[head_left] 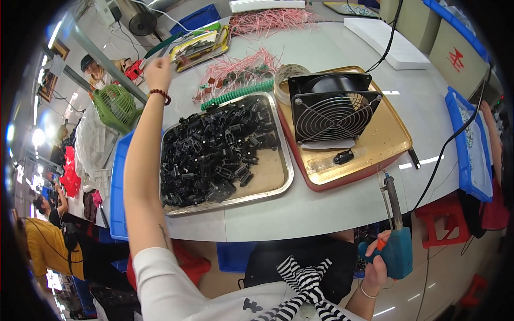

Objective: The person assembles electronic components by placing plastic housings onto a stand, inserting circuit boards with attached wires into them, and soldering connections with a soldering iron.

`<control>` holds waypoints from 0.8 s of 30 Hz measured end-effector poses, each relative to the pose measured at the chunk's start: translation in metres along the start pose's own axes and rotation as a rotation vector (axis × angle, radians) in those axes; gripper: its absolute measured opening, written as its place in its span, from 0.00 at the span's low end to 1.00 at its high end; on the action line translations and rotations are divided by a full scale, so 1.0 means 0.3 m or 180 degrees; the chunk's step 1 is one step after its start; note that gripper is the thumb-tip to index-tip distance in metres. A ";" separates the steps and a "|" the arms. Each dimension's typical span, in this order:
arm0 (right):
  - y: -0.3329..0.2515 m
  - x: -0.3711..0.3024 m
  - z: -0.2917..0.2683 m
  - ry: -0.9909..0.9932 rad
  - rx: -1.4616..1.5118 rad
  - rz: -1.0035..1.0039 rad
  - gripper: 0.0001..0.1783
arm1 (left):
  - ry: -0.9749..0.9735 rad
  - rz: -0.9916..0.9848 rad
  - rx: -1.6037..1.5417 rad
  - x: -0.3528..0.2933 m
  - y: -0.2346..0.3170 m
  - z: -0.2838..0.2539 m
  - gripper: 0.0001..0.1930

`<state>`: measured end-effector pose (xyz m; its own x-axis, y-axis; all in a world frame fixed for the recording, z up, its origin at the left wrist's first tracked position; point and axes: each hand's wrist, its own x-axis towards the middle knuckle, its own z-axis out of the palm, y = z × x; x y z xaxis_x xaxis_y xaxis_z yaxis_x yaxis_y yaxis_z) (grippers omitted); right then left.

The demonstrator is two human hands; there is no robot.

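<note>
My right hand [376,264] is wrapped round the handle of a teal trigger-type soldering gun [399,251], its metal tip pointing up by the table's front edge. Stretched far to the left, my left hand [159,74] has its fingers curled in beside a yellow tray [206,51] of flat pieces. What those fingers hold, if anything, is hidden. A metal tray [273,192] heaped with small black plastic parts [214,150] lies along my left forearm. One black part [344,156] rests alone on a gold-coloured tray [383,155] in front of a black fan [337,115].
Pink-wired pieces [235,75] lie behind a green coil [238,95]. A round container [289,80] stands beside the fan. White foam [385,43] lies at the back right, a blue bin [468,144] at the right edge. Black cables hang at the right. Other people sit at left.
</note>
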<state>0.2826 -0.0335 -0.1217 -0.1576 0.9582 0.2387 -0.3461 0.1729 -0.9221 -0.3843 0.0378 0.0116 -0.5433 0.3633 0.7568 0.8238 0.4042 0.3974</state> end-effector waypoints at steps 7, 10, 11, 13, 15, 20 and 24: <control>0.002 -0.005 -0.044 0.0040 -0.0088 -0.0020 0.28 | 0.0963 0.0352 -0.1038 -0.111 0.338 -0.167 0.14; 0.013 -0.002 -0.045 0.0091 -0.0104 -0.0029 0.29 | 0.0850 0.1475 -0.1008 -0.344 0.502 -0.366 0.09; 0.022 0.002 -0.045 0.0054 -0.0085 -0.0058 0.29 | 0.0570 0.1530 -0.0983 -0.437 0.520 -0.403 0.07; 0.026 0.014 -0.046 0.0011 -0.0030 -0.0055 0.29 | -0.0100 0.1814 -0.0794 -0.617 0.555 -0.496 0.06; 0.023 0.014 -0.036 -0.0090 -0.0021 -0.0023 0.28 | -0.0804 0.2663 -0.0728 -0.758 0.556 -0.553 0.07; 0.012 0.019 -0.014 -0.0103 -0.0045 0.0125 0.28 | -0.2047 0.2769 -0.0549 -0.998 0.597 -0.533 0.10; 0.015 0.009 -0.029 -0.0123 -0.0110 0.0045 0.27 | -0.2310 0.2657 -0.0690 -0.964 0.617 -0.505 0.10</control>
<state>0.2888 -0.0282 -0.1279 -0.1982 0.9512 0.2366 -0.3115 0.1678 -0.9353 -0.0503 -0.1196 -0.0550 0.2838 0.8824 0.3753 0.9456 -0.3225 0.0433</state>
